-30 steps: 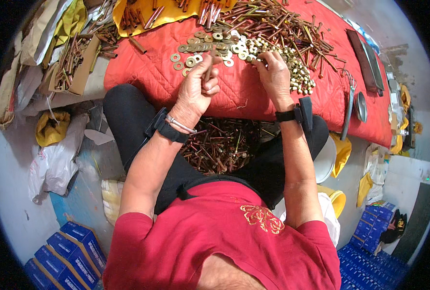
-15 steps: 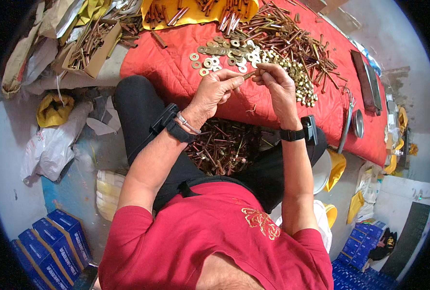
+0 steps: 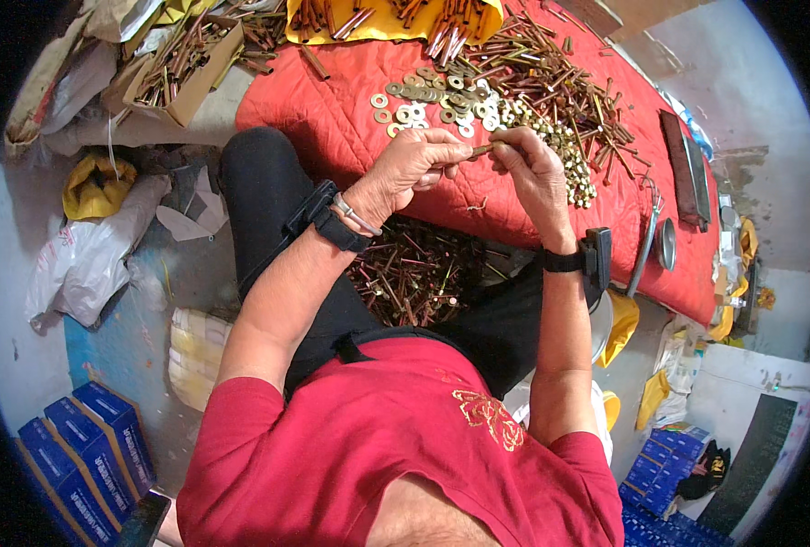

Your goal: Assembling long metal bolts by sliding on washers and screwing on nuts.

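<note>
Pinching a short, dark metal rod (image 3: 481,150) between them, the left hand (image 3: 412,166) and the right hand (image 3: 534,173) meet above the near edge of the red quilted cloth (image 3: 309,118). The left thumb and fingers close on the rod's left end and the right fingertips close round its other end; whether they also grip some smaller piece there is hidden.

As for writing, pale printing runs along the sides of the blue boxes (image 3: 86,451) at lower left, and lighter marks show on the blue cartons (image 3: 665,460) at lower right. The white plastic bag (image 3: 100,260) carries reddish print, creased and unclear. A gold motif (image 3: 492,419) decorates the red shirt (image 3: 378,438).

One second ago the hands were apart: the left held the rod beside the washers (image 3: 432,87), while the right had its fingers at the brass-coloured nuts (image 3: 574,169). Half a second ago they had already come together on the rod, and they remain joined now. The whole view has also shifted a little, while the washers, the nuts and the heap of long bolts (image 3: 560,87) look much the same on the cloth.

Beyond the washers, copper-coloured tubes (image 3: 451,35) lie on a yellow sheet (image 3: 396,27); to the right, a metal bowl (image 3: 667,244) sits against the cloth's edge.
</note>
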A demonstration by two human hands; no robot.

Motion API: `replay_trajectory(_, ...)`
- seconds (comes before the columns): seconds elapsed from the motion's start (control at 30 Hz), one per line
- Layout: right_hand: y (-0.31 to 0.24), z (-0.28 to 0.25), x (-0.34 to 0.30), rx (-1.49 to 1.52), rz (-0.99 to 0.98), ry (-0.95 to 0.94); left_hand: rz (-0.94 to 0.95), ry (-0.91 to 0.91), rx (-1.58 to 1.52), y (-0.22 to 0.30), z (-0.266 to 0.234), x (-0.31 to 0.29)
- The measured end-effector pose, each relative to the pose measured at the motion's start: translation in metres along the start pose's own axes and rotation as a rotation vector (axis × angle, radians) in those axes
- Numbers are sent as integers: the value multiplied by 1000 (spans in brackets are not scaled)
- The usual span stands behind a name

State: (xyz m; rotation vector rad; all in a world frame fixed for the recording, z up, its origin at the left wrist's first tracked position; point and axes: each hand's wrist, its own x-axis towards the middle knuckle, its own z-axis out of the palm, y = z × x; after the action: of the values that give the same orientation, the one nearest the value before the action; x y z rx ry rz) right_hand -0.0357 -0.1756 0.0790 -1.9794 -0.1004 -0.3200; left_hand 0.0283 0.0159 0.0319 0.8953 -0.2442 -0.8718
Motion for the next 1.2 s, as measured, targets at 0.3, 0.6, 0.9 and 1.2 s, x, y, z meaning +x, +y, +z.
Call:
replay_trajectory(0.3, -1, -5, 4, -283, -113, -21, 187, 74, 280, 5, 14, -5)
replay_trajectory(0.6, -9, 14, 4, -426, 75, -32, 200, 85, 341, -7, 11, -1)
replay_trajectory(0.9, -16, 10, 2, -423, -123, -68, 119, 67, 347, -5, 7, 1)
replay_trajectory(1.2, -9, 10, -3, -310, -38, 8, 101, 84, 262, -5, 11, -2)
